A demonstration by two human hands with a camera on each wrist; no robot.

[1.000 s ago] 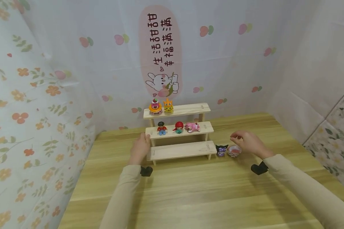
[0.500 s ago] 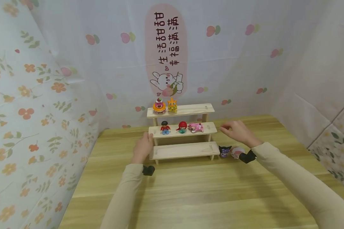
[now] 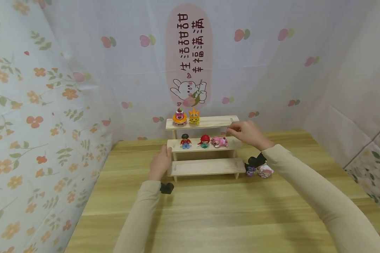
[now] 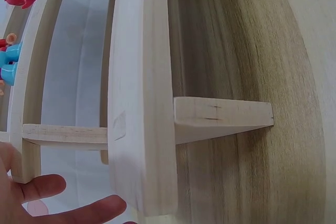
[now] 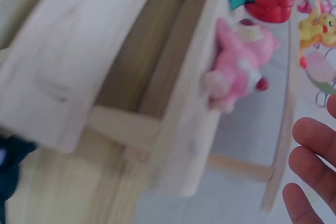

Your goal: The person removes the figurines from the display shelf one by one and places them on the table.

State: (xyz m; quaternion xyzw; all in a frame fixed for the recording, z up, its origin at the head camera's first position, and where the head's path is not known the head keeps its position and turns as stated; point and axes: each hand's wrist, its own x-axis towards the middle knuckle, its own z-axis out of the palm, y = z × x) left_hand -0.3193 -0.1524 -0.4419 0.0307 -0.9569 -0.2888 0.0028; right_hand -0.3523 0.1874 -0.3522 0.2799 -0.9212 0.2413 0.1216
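Note:
A three-tier wooden display stand (image 3: 209,168) stands on the table. My left hand (image 3: 160,163) grips the left end of its middle tier (image 4: 31,72), two fingertips showing beside the end in the left wrist view. My right hand (image 3: 249,135) is raised at the stand's right side, overlapping the right ends of the upper tiers. Its fingers (image 5: 315,137) are bent; the thumb side is out of the right wrist view, and I cannot tell whether it holds anything. A pink bear figure (image 3: 220,141) lies nearest it, beside a red-haired figure (image 3: 204,141) and a black-haired figure (image 3: 185,141).
On the top tier sit a bear in an orange ring (image 3: 179,117) and an orange-yellow figure (image 3: 194,116). A black-and-purple figure (image 3: 250,170) and a white-pink figure (image 3: 265,171) stand on the table (image 3: 209,214) right of the stand. A patterned cloth (image 3: 256,70) hangs behind.
My right hand has moved left and away from the two table figures to the stand's upper tiers. The left hand stays at the stand's left end. The head view has shifted slightly.

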